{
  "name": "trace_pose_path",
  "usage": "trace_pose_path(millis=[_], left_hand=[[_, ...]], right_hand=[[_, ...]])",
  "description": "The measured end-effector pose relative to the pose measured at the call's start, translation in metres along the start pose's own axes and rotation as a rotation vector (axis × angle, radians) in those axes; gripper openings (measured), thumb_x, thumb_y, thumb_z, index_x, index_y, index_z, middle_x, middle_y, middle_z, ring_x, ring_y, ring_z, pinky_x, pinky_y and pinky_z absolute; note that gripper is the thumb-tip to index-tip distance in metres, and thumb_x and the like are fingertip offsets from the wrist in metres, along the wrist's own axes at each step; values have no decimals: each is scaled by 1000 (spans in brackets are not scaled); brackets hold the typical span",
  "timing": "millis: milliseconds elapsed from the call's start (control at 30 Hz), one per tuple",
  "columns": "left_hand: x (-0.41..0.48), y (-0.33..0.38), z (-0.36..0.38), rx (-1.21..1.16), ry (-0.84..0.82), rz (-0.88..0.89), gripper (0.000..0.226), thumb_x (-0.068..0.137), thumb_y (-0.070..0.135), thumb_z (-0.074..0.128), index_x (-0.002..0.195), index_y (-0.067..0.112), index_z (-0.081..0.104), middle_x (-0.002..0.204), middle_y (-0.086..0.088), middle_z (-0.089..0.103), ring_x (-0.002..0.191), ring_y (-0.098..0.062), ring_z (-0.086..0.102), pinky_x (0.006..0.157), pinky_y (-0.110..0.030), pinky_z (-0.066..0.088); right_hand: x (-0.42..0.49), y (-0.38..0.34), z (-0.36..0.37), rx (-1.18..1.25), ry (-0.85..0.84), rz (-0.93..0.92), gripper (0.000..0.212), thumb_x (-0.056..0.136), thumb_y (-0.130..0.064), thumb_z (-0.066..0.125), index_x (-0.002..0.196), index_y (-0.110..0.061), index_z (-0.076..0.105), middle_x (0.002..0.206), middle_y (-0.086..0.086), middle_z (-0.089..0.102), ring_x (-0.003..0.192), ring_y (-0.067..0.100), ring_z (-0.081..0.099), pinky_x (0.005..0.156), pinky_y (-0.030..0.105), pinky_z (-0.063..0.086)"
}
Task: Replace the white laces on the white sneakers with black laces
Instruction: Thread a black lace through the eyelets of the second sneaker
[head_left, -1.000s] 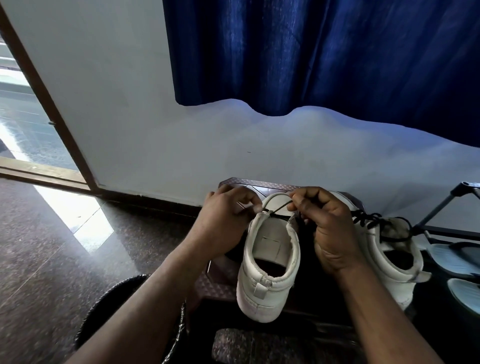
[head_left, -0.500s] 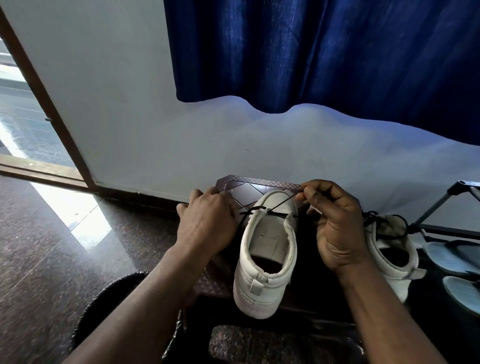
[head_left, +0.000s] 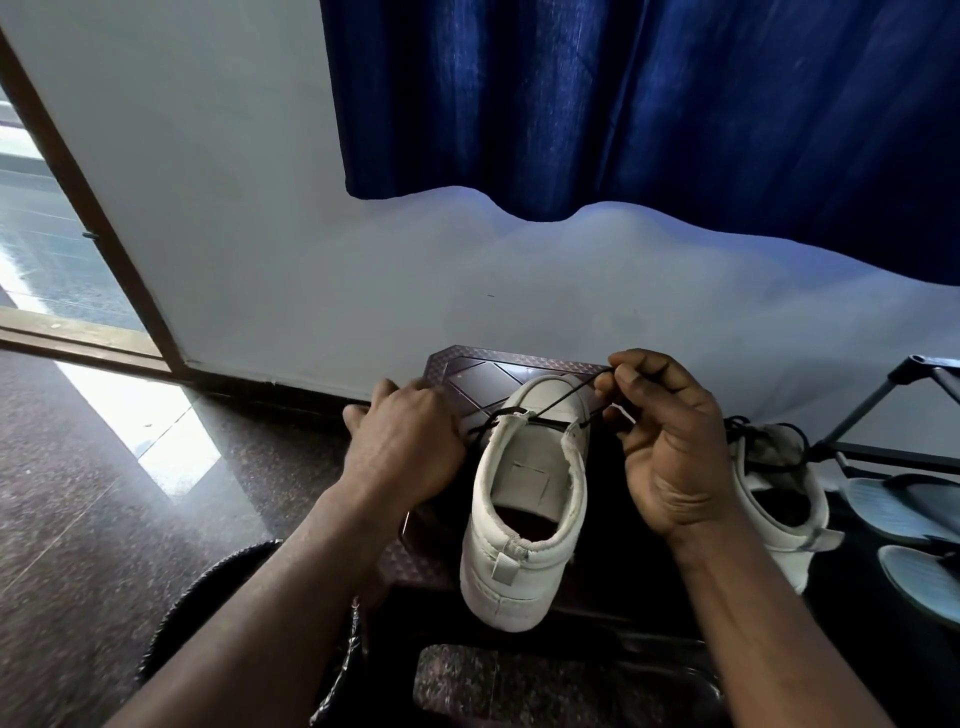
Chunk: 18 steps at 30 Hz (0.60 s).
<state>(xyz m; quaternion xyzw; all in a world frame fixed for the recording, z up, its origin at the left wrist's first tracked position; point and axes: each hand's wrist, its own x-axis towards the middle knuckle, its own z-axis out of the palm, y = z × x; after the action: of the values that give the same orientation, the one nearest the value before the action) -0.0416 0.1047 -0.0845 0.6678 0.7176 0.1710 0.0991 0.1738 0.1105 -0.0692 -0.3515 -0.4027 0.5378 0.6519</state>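
At the toe end of the near white sneaker (head_left: 524, 525), the black lace (head_left: 560, 401) passes through the eyelets farthest from the heel and goes out to both sides. This sneaker stands on a small dark desk (head_left: 467, 364), heel toward the person. The right hand (head_left: 670, 447), just right of the sneaker, has its grip clamped on the lace: thumb and fingertips pinch the strand and draw it up and to the right. The left hand (head_left: 405, 447) is at the left side of the sneaker, and the other part of the lace runs toward it. Its fingers are hidden behind the back of the hand, so I cannot tell if its grip is closed on the lace.

I judge the lace to be thin, soft and very light. It will bend anywhere and may slip from the fingers, so it is best taken close to its stiff tip for threading. The sneaker looks light, with soft flaps that fold easily; holding it by the side near the eyelets should keep it steady.

By count: two white sneakers, the second sneaker (head_left: 789, 545) to the right of the first and carrying black lacing; one lace in work; two hands; two pale blue sandals (head_left: 898, 506) farther right. No white lace is visible.
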Motion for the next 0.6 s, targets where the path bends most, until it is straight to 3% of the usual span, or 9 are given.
trace_pose_path(millis=[100, 200, 300, 400, 467, 533, 600], left_hand=[[5, 6, 0, -264, 60, 102, 10, 85, 38, 57, 89, 43, 63, 98, 22, 60, 106, -19, 50, 92, -46, 45], [5, 10, 4, -397, 1, 208, 16, 88, 30, 63, 84, 46, 64, 101, 24, 66, 104, -15, 55, 97, -44, 46], [5, 10, 6, -332, -9, 173, 18, 90, 31, 59, 82, 46, 60, 104, 22, 63, 107, -17, 50, 92, -45, 45], [2, 5, 2, -7, 45, 74, 10, 95, 31, 56, 95, 34, 65, 103, 16, 57, 108, -19, 42, 82, -42, 32], [-2, -1, 0, 157, 30, -2, 16, 94, 30, 54, 102, 26, 67, 104, 7, 57, 111, -26, 44, 83, -45, 32], [-1, -3, -1, 166, 40, -24, 16, 91, 26, 55, 101, 25, 68, 105, 5, 58, 112, -27, 44, 85, -45, 34], [1, 0, -6, -36, 60, 22, 14, 88, 28, 59, 97, 33, 68, 105, 11, 60, 111, -22, 45, 89, -44, 37]], right_hand=[[0, 1, 1, -8, 4, 3, 23, 91, -1, 61, 86, -17, 76, 77, 2, 72, 78, 15, 65, 73, 29, 40], [0, 3, 2, 4, -1, 9, 21, 94, 3, 59, 90, -12, 73, 77, 2, 72, 78, 14, 66, 75, 26, 46], [1, 7, 1, -32, -11, 13, 19, 93, 3, 61, 92, -12, 74, 82, 8, 72, 81, 17, 67, 79, 28, 50], [3, 12, -3, -178, -13, 3, 18, 93, 3, 64, 93, -11, 74, 83, 11, 72, 79, 16, 67, 78, 26, 51], [3, 16, -4, -284, -35, -3, 15, 93, 6, 66, 95, -8, 72, 84, 9, 73, 78, 13, 69, 75, 22, 52], [2, 19, -4, -347, -67, -5, 16, 92, 8, 67, 95, -7, 72, 87, 4, 74, 83, 15, 70, 78, 23, 54], [3, 20, -4, -388, -71, -25, 15, 91, 6, 69, 95, -8, 73, 91, 5, 74, 88, 16, 69, 81, 25, 54]])
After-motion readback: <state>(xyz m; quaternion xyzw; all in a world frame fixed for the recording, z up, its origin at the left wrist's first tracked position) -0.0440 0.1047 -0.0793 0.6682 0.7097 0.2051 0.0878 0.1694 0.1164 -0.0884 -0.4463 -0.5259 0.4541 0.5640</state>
